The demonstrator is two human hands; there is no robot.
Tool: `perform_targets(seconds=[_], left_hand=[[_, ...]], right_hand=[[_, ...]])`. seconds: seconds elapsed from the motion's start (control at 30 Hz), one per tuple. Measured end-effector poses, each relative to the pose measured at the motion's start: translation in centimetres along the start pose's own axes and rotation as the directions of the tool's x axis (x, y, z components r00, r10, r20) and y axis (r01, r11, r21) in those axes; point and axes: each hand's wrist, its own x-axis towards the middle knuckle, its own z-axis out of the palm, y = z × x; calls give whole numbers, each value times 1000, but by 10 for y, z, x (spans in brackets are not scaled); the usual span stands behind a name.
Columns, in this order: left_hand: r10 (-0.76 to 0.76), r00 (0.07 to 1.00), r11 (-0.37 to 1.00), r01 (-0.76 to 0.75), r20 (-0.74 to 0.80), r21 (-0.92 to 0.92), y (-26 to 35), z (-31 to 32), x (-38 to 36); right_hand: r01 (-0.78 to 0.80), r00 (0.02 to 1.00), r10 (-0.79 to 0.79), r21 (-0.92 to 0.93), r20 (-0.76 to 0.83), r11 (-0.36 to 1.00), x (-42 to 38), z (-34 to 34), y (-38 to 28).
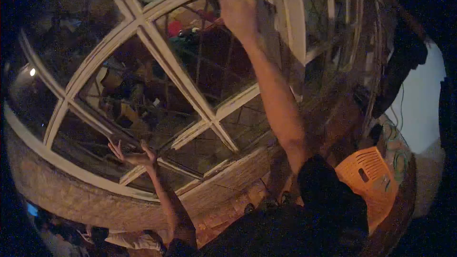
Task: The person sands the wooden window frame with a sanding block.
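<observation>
A large window with cream-coloured frame bars [173, 71] and dark glass panes fills the view in front of me. My right hand [238, 12] is raised high, over the curved upper bar near the window's right upright. Its fingers are smeared by motion, and I cannot tell whether they hold anything. Lower down, my left hand [135, 154] has its fingers spread and nothing in them. It overlaps the lower panes in this view, close to a short cream crossbar [133, 175].
An orange plastic basket [364, 173] with slots stands at the right, near coiled green hose or cable [401, 164]. A brick ledge [90, 185] runs below the window. Beyond the glass, a red item [175, 28] and other clutter show dimly. A pale panel [419, 100] stands far right.
</observation>
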Motion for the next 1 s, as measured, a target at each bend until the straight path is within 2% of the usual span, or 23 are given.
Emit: perform_targets(seconds=[0.03,0.07,0.1,0.13,0.17,0.23,0.3,0.33,0.4,0.43,0.47,0.5,0.53,0.6,0.67,0.7,0.73,0.77,0.8,0.83,0.9,0.93,1.0], left_hand=[[2,1000,1000,-2,-11,20,5,-6,2],[8,999,993,-13,45,116,12,-11,1],[2,994,977,-25,109,211,21,-15,0],[-7,995,972,-17,103,235,30,-13,-5],[-58,997,993,52,57,108,42,-8,-10],[-268,963,957,269,24,-105,79,-11,-11],[-507,850,812,526,142,-251,118,-21,-21],[-584,770,714,638,258,-287,127,-33,-34],[-615,706,661,704,352,-258,164,-42,-46],[-676,659,607,752,330,-258,185,-46,-50],[-693,606,562,793,390,-235,196,-57,-58],[-702,551,513,831,452,-217,205,-69,-65],[-733,554,531,829,396,-176,214,-85,-72],[-794,297,393,917,530,74,231,-106,-94],[-842,294,370,925,453,86,241,-130,-114],[-865,284,345,935,413,80,247,-139,-117],[-874,289,348,934,392,87,253,-151,-118],[-916,156,197,977,370,78,249,-145,-117],[-934,31,52,997,355,52,252,-155,-115],[-938,31,54,997,345,56,251,-162,-118],[-930,130,180,976,345,119,247,-176,-122],[-930,124,176,977,346,122,246,-183,-119],[-823,150,237,967,548,92,237,-193,-96]], right_hand=[[7,1000,-7,21,-3,1000,-11,12,-2],[35,998,-37,45,43,998,-23,21,-13],[160,981,-173,145,83,976,-21,26,-26],[268,944,-306,256,121,929,-20,30,-39],[231,916,-328,366,230,902,-29,27,-64],[-46,940,-142,529,310,848,-40,2,-97],[-385,899,122,626,420,678,-66,-25,-124],[-487,865,227,637,449,597,-86,-39,-141],[-648,715,258,479,649,592,-106,-77,-168],[-713,615,270,375,741,593,-143,-92,-172],[-757,503,277,262,819,599,-181,-106,-174],[-795,465,276,259,841,549,-219,-113,-184],[-830,426,274,252,862,497,-256,-120,-194],[-880,400,233,300,887,367,-286,-129,-225],[-978,205,292,206,934,26,-299,-134,-256],[-978,206,265,210,942,15,-294,-141,-262],[-995,98,202,101,975,-2,-286,-150,-268],[-1000,-23,140,-21,990,-18,-285,-142,-259],[-1000,-20,125,-18,992,-22,-290,-146,-262],[-999,-42,97,-41,994,-11,-301,-148,-263],[-997,-72,68,-71,995,-7,-326,-150,-267],[-981,-28,57,-17,998,-191,-341,-149,-267],[-827,-181,-128,-221,975,-516,-362,-144,-240]])
